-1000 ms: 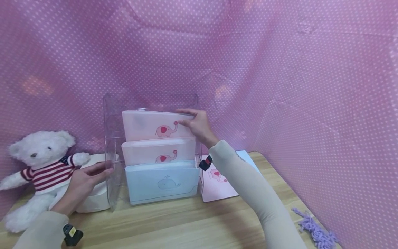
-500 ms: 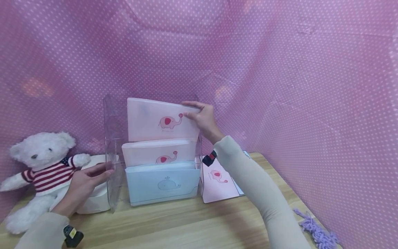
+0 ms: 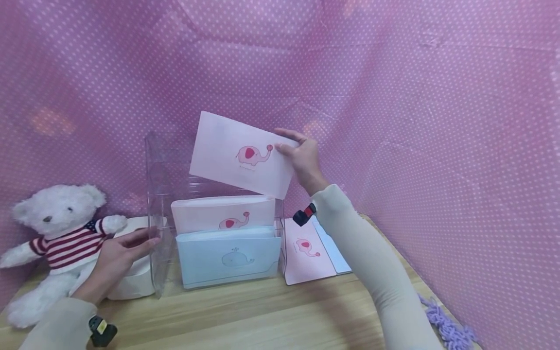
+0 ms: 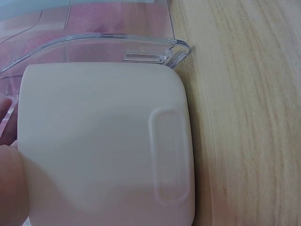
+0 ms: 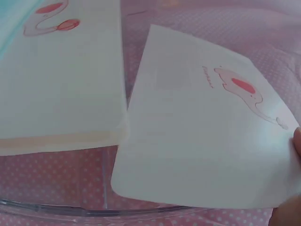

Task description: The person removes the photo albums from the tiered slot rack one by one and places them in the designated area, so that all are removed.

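My right hand pinches the right end of a pink booklet printed with a red-eared elephant, thumb on its front. It tilts down to the right, above the clear plastic rack. A second pink elephant booklet stands in the rack, behind a pale blue whale booklet. In the right wrist view the held booklet is beside the standing pink booklet. My left hand grips the rack's left side wall between thumb and fingers; its fingertips are partly hidden.
A white box stands against the rack's left side, with a white teddy bear in a striped top beside it. Right of the rack lie a pink booklet and a light blue one. Purple yarn lies front right.
My right hand has lifted the pink booklet up and to the right, out from the rack's back, and it has tilted more. My left hand has stayed on the rack's side.
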A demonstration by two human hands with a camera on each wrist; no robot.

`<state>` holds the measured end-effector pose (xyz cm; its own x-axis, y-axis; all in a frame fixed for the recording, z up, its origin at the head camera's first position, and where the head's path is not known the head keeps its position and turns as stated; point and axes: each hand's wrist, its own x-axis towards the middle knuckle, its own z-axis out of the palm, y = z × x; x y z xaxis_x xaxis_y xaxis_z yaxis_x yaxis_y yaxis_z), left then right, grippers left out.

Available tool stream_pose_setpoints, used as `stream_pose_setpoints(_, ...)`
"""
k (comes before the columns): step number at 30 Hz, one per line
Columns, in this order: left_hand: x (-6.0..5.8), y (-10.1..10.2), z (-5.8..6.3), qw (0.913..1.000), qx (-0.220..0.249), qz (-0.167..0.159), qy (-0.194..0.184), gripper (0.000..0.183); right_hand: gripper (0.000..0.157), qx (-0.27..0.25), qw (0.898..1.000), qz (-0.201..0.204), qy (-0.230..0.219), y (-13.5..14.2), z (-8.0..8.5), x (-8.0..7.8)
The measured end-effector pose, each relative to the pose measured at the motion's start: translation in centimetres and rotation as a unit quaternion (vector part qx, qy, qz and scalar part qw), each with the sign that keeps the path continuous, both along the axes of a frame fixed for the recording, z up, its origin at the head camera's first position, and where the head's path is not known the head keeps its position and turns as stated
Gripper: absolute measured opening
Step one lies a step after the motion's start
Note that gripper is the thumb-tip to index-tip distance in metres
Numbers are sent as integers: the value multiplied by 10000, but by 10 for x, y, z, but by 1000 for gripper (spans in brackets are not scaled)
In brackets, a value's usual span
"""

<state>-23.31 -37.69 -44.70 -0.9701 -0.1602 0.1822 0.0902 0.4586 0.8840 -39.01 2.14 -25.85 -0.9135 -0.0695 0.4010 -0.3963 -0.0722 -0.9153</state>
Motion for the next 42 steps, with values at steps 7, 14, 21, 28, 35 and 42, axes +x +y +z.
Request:
stream_pose_setpoints(7, 0, -1, -1, 10000, 77, -16, -1, 65, 36, -658, 9972, 37, -340, 9, 5, 5)
stream_pose_setpoints(14, 2, 0, 1, 9999, -22, 45, -113, 67, 35, -1230, 9902, 307, -592, 21, 2, 14)
stream_pose_setpoints(21, 7, 2, 2, 9999, -115, 94, -38, 65, 34, -1388, 9861, 536, -734, 29, -10, 26)
stream_pose_setpoints(28, 10, 4, 2, 9999, -1, 96, -38, 65, 42, -1393, 9830, 732, -941, 36, -28, 41)
stream_pose_setpoints(35, 12, 4, 2, 10000, 32, 83, 8, 64, 35, -1388, 9798, 897, -1126, 41, -49, 56)
stream_pose_setpoints(42, 22, 6, 5, 9999, 76, 116, -24, 64, 28, -1342, 9747, 1196, -1328, 36, -70, 86)
